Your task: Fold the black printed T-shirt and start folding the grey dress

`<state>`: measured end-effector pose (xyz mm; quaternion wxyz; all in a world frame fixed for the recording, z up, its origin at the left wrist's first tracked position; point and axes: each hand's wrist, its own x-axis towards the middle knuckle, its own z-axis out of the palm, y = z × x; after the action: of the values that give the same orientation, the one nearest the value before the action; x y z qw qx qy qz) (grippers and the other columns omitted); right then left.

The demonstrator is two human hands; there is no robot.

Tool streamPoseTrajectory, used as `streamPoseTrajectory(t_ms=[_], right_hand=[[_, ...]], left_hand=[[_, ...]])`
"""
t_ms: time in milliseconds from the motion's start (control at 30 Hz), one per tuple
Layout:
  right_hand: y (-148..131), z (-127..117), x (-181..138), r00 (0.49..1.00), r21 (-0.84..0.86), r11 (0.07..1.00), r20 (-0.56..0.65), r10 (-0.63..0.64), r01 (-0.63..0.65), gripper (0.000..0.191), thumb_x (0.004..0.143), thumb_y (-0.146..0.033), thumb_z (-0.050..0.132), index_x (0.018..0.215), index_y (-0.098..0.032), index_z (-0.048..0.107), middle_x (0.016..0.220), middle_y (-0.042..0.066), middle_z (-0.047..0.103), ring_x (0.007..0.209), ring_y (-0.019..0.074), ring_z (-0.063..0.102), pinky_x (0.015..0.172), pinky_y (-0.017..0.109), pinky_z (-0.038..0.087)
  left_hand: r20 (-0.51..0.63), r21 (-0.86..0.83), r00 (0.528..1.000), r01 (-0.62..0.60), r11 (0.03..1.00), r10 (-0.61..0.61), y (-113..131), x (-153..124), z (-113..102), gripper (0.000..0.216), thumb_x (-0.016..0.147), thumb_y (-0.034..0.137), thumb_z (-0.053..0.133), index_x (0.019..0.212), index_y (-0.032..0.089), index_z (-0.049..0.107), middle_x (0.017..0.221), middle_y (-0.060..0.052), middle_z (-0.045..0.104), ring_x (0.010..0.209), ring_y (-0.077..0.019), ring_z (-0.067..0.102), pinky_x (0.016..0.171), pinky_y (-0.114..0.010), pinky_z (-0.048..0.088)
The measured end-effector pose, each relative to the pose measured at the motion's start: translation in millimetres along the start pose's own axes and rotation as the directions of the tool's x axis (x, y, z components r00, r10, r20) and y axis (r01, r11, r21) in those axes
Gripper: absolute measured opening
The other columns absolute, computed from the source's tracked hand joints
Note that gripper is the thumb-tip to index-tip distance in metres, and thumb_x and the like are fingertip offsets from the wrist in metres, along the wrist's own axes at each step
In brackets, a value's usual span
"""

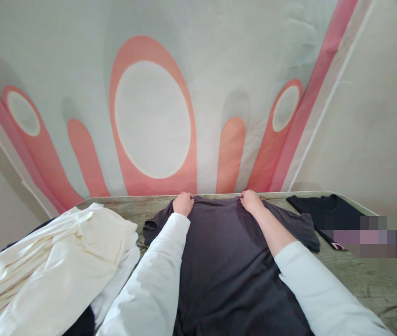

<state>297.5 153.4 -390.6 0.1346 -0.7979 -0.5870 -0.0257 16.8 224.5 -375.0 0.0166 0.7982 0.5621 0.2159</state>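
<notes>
A dark grey T-shirt (222,261) lies spread in front of me, its neckline towards the far edge of the table and its short sleeves out to both sides. My left hand (183,204) pinches the shirt near the left end of the neckline. At the other end, my right hand (252,201) grips the fabric by the right shoulder in the same way. Between the two hands the cloth is drawn fairly straight. Soft wrinkles cross the lower body of the shirt, and its hem runs out of view at the bottom.
Cream and white garments (68,252) are heaped on the left, with dark cloth showing beneath. A folded black garment (331,210) lies at the right, partly covered by a blurred patch. Behind the wood-patterned table (376,294) rises a printed backdrop (205,70).
</notes>
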Motion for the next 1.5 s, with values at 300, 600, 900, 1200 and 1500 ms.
streamPoseTrajectory(t_ms=[300,600,900,1200,1500], right_hand=[[-4,-10,-10,0.999,-0.047,0.999,-0.039,-0.019,0.017,0.021,0.081,-0.014,0.047,0.087,-0.011,0.067,0.092,0.016,0.064,0.091,0.0218,0.06,0.08,0.028,0.042],[-1,-16,-15,0.973,0.021,0.999,-0.229,-0.024,0.03,0.028,0.088,-0.019,0.037,0.105,-0.015,0.059,0.105,0.012,0.054,0.09,0.0195,0.056,0.078,0.028,0.04],[-2,-17,-17,0.925,0.194,0.977,-0.379,-0.009,0.089,0.025,0.087,-0.019,0.037,0.099,-0.014,0.059,0.101,0.01,0.05,0.085,0.019,0.054,0.078,0.028,0.039],[6,2,-4,0.93,0.325,0.945,-0.356,0.089,0.034,0.027,0.08,-0.013,0.04,0.097,-0.011,0.06,0.095,0.012,0.054,0.083,0.0203,0.054,0.079,0.03,0.041],[5,13,1,0.978,0.258,0.962,-0.206,-0.036,0.089,0.027,0.079,-0.011,0.044,0.093,-0.014,0.067,0.093,0.008,0.06,0.085,0.0161,0.057,0.085,0.023,0.039]], left_hand=[[-0.223,-0.176,0.974,-0.09,0.98,0.049,9,-4,-7,0.012,0.082,0.026,0.049,0.088,0.02,0.057,0.095,-0.007,0.059,0.086,-0.0194,0.058,0.076,-0.029,0.043],[-0.176,-0.479,0.984,-0.052,0.876,-0.038,5,1,7,0.02,0.086,0.026,0.043,0.098,0.014,0.053,0.067,-0.001,0.062,0.048,-0.0089,0.059,0.051,-0.019,0.046],[-0.178,-0.584,0.981,-0.041,0.811,-0.078,1,5,7,0.022,0.085,0.025,0.044,0.098,0.012,0.057,0.072,-0.004,0.064,0.054,-0.0097,0.061,0.049,-0.017,0.047],[-0.212,-0.4,0.976,-0.131,0.907,0.047,0,3,-4,0.024,0.088,0.02,0.042,0.11,0.019,0.052,0.095,-0.004,0.063,0.069,-0.0107,0.063,0.075,-0.024,0.049],[-0.133,-0.175,0.928,-0.368,0.913,0.349,9,-4,1,0.026,0.081,0.011,0.046,0.102,0.016,0.061,0.108,-0.009,0.056,0.103,-0.0189,0.052,0.094,-0.03,0.04]])
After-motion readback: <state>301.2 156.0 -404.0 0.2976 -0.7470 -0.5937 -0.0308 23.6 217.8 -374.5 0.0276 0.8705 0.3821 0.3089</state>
